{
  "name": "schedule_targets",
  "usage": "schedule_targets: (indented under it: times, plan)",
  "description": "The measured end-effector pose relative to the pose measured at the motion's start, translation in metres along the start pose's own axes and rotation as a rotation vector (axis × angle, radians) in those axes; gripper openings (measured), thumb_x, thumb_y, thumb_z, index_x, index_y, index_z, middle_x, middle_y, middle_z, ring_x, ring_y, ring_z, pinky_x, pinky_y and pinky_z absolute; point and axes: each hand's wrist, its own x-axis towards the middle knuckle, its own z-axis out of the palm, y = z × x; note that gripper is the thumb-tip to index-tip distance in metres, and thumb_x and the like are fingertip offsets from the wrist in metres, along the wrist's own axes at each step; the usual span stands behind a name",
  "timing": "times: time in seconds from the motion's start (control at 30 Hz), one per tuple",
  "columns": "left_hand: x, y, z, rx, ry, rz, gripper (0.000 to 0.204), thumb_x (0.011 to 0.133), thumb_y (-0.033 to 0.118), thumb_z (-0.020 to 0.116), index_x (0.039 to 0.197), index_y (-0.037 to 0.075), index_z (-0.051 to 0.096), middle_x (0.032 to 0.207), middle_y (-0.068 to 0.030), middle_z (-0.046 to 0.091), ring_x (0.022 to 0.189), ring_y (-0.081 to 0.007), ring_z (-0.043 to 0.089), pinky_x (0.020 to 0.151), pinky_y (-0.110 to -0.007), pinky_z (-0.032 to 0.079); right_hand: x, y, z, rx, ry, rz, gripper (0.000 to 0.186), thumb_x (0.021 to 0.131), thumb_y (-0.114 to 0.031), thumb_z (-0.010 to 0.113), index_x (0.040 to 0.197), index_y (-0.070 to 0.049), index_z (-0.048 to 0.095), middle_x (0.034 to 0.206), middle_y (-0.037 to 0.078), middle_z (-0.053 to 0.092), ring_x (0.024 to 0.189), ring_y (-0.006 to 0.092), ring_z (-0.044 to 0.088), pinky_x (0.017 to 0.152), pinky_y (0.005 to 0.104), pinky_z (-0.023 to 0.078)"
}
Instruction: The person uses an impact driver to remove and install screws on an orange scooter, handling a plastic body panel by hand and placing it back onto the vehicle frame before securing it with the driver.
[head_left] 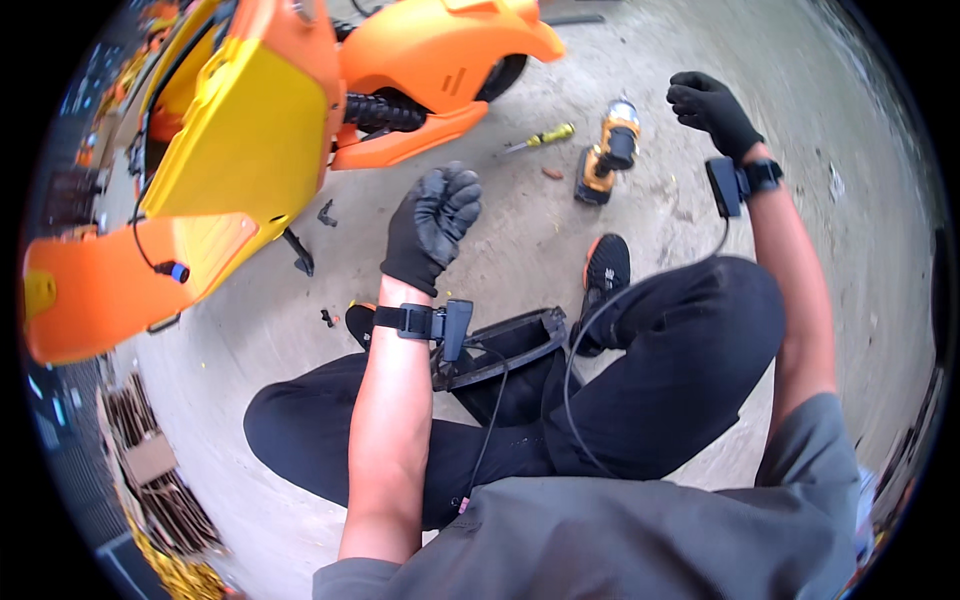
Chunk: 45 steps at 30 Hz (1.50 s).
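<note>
My left hand point(433, 225), in a black and grey work glove, is raised in the middle with its palm side showing and its fingers curled in. Nothing shows in that palm. At the upper right my right hand point(712, 110), gloved in black, makes a loose fist above the floor, and no object sticks out of it. Between the hands a yellow and black cordless power driver point(607, 155) lies on the concrete. Left of it is a screwdriver point(540, 138) with a yellow handle. A black open trough-shaped part point(505, 350) rests between my legs, below my left hand.
An orange and yellow scooter-like vehicle point(250, 130) fills the upper left, with a loose blue-tipped cable connector point(175, 271). Small black pieces point(327, 213) lie near it. Cables run from the black devices strapped to my wrists. Stacked cardboard point(150, 460) stands at the lower left.
</note>
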Motion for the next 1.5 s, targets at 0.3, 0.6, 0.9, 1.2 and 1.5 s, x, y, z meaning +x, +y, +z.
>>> schedule_targets:
  times: [0.3, 0.6, 0.9, 1.2, 1.5]
  plan:
    - [0.024, -0.020, -0.012, 0.137, 0.150, -0.042, 0.025, 0.096, 0.020, 0.056, 0.114, 0.002, 0.057, 0.086, -0.0025, 0.058, 0.074, -0.0114, 0.057, 0.066, -0.024, 0.053, 0.015, 0.180, 0.060, -0.420, 0.034, -0.119, 0.098, 0.068, -0.048, 0.080, 0.145, -0.012, 0.031, 0.138, 0.022, 0.047, 0.129, 0.0327, 0.045, 0.105, 0.0402, 0.039]
    - [0.036, -0.037, -0.033, 0.289, 0.370, -0.156, 0.027, 0.096, 0.019, 0.057, 0.116, 0.002, 0.056, 0.094, -0.0053, 0.060, 0.082, -0.0153, 0.058, 0.073, -0.029, 0.054, 0.012, 0.174, 0.134, -0.157, 0.238, -0.192, 0.080, 0.069, -0.044, 0.081, 0.132, -0.011, 0.044, 0.112, 0.014, 0.063, 0.101, 0.0271, 0.062, 0.089, 0.0394, 0.050]
    - [0.068, -0.031, -0.057, 0.237, 0.453, -0.173, 0.026, 0.096, 0.013, 0.056, 0.118, 0.000, 0.055, 0.098, -0.0081, 0.062, 0.088, -0.0171, 0.063, 0.078, -0.031, 0.057, 0.055, 0.210, 0.147, -0.256, 0.367, -0.715, 0.050, 0.084, -0.023, 0.068, 0.127, -0.009, 0.048, 0.123, 0.011, 0.055, 0.115, 0.0224, 0.052, 0.103, 0.0340, 0.041]
    - [0.084, -0.001, -0.091, 0.186, 0.282, -0.244, 0.027, 0.096, 0.015, 0.057, 0.118, 0.001, 0.055, 0.094, -0.0084, 0.063, 0.087, -0.0163, 0.063, 0.080, -0.031, 0.056, 0.013, 0.130, 0.173, -0.242, -0.115, -0.333, 0.061, 0.080, -0.032, 0.069, 0.130, -0.007, 0.044, 0.105, 0.023, 0.064, 0.099, 0.0377, 0.063, 0.082, 0.0440, 0.050]
    - [0.089, 0.023, -0.098, 0.347, 0.387, -0.112, 0.030, 0.097, 0.014, 0.053, 0.122, -0.001, 0.055, 0.110, -0.0129, 0.064, 0.102, -0.0223, 0.061, 0.094, -0.035, 0.049, -0.014, 0.139, 0.275, -0.322, -0.303, -0.645, 0.048, 0.080, -0.006, 0.062, 0.127, -0.006, 0.051, 0.092, 0.015, 0.068, 0.089, 0.0317, 0.066, 0.078, 0.0390, 0.052]
